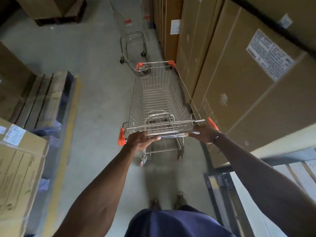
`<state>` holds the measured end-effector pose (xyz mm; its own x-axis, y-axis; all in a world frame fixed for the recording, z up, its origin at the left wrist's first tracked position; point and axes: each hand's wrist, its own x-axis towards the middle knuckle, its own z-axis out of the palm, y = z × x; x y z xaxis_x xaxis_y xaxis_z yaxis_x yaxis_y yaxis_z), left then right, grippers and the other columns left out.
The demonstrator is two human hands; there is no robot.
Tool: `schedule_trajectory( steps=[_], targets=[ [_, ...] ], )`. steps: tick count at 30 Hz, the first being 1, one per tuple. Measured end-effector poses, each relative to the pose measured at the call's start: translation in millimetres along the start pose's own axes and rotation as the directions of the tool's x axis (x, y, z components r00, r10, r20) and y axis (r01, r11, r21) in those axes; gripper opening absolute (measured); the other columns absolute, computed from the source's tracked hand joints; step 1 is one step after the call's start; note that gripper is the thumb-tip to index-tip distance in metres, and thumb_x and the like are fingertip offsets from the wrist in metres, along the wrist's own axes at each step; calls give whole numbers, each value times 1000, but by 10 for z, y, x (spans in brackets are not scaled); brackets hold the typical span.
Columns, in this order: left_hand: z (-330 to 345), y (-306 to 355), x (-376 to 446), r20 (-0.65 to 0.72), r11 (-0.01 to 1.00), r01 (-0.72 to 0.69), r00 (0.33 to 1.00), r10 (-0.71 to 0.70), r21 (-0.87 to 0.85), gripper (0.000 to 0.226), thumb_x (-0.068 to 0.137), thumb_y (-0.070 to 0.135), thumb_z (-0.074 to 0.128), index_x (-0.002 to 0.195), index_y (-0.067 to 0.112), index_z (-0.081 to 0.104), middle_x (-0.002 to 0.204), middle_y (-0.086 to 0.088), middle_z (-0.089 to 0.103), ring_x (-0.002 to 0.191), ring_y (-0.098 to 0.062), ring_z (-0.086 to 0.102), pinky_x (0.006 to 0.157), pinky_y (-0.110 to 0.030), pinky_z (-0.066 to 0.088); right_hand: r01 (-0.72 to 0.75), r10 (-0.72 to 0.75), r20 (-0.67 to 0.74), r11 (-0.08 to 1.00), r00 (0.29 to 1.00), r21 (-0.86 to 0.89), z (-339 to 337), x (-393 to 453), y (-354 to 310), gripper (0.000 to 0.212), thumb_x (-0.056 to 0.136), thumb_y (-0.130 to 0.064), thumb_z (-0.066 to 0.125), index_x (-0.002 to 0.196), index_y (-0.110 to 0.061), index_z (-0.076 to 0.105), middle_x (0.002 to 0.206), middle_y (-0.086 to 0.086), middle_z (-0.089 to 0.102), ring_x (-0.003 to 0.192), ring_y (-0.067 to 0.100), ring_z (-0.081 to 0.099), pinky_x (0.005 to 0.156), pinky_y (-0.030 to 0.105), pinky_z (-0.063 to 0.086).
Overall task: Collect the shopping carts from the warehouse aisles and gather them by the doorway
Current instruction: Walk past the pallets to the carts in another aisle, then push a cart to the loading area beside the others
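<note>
Both arms reach forward from the near edge to the handle bar of a shopping cart (160, 98). On this bar the left hand (141, 140) is curled, and the right hand (203, 134) grips it near the orange end cap. On the right, the cart's side runs just beside a wall of tall cardboard boxes (239, 79) with little room between. On the left, bare grey concrete floor (99, 103) lies open up to a pallet (49, 98) and a near box (18, 159). Far ahead, a second cart (133, 40) stands in the aisle, its rear wheels just beyond the held cart's front edge.
</note>
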<state>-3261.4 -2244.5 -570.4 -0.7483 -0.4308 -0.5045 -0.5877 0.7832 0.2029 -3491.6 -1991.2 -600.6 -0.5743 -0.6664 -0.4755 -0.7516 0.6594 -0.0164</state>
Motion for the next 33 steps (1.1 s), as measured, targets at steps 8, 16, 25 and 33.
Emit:
schedule_trajectory(
  steps=[8, 16, 25, 33],
  targets=[
    [-120, 53, 2, 0, 992, 89, 996, -90, -86, 98, 62, 112, 35, 83, 19, 57, 102, -12, 78, 92, -31, 71, 84, -44, 43, 137, -151, -75, 977, 986, -166, -138, 127, 105, 150, 52, -108, -26, 130, -30, 76, 132, 0, 75, 130, 27, 64, 123, 54, 25],
    [-141, 152, -211, -8, 985, 150, 989, -150, 84, 110, 66, 112, 21, 70, 17, 76, 82, 2, 80, 110, -24, 71, 122, -56, 10, 170, -216, -157, 951, 964, -259, -39, 48, 141, 109, 68, -104, -19, 51, -19, 48, 52, -6, 43, 63, 20, 51, 104, 49, 42],
    [-103, 141, -761, -83, 997, -22, 996, 28, 69, 68, 89, 91, 40, 66, 28, 45, 110, -10, 77, 120, -30, 66, 116, -47, 26, 68, -89, -145, 987, 985, -147, 254, -465, -158, 115, 65, -109, -12, 61, -18, 58, 55, -7, 46, 71, 20, 54, 119, 57, 30],
    [118, -439, -895, -99, 985, -129, 985, 141, 118, 95, 79, 101, 36, 69, 11, 62, 81, -5, 74, 90, -23, 68, 113, -50, 25, -87, 72, -226, 994, 971, -59, 684, -1045, -717, 110, 73, -110, 4, 74, -19, 66, 71, -4, 67, 78, 22, 64, 114, 56, 43]
  ],
)
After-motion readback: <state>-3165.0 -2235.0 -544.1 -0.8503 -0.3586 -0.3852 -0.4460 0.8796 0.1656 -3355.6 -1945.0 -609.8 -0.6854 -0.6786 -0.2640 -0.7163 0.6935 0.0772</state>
